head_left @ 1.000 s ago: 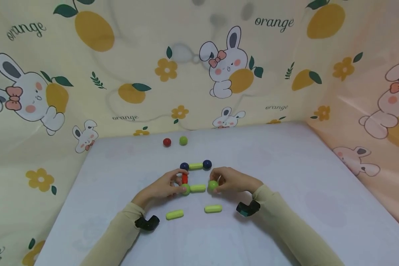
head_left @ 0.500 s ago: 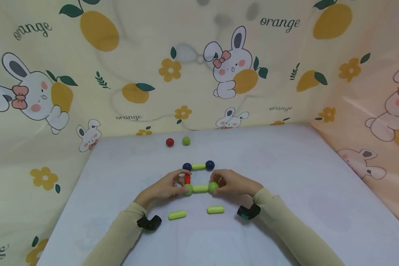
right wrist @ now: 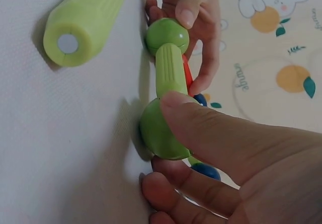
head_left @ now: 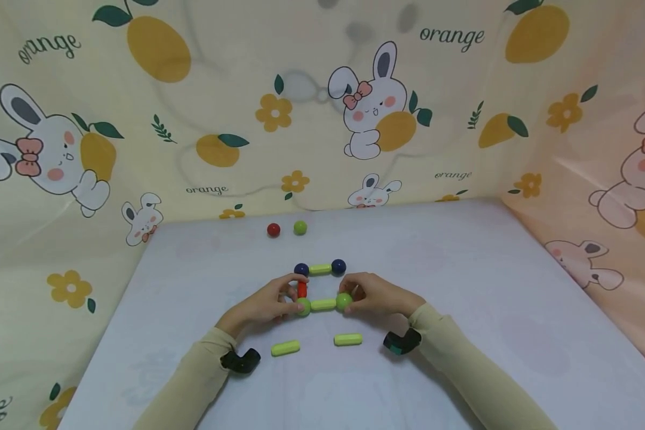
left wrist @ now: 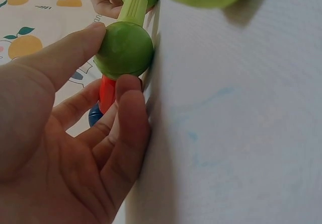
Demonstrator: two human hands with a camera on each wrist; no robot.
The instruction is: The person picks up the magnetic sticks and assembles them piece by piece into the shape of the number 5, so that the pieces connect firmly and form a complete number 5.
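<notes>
My left hand [head_left: 266,300] pinches a green ball [left wrist: 124,51] between thumb and fingers. With its thumb and fingers, my right hand [head_left: 381,294] grips a second green ball [right wrist: 163,131]. A yellow-green rod [head_left: 323,304] joins the two balls. From the left ball a red rod [head_left: 302,289] runs back to a dark blue ball [head_left: 301,270], its far part partly behind the left fingers. Another yellow-green rod [head_left: 319,270] links that blue ball to a second blue ball [head_left: 338,267]. Between the second blue ball and the right green ball no rod shows.
Two loose yellow-green rods, a left one [head_left: 285,348] and a right one [head_left: 347,340], lie in front of the joined pieces. Farther back sit a red ball [head_left: 273,230] and a green ball [head_left: 300,227]. A printed cloth wall [head_left: 312,149] borders the white table [head_left: 435,251].
A second ago the right green ball stood slightly apart from the rod's end; my right hand has brought it leftward against the rod. My left hand has kept its grip. The view shifted slightly.
</notes>
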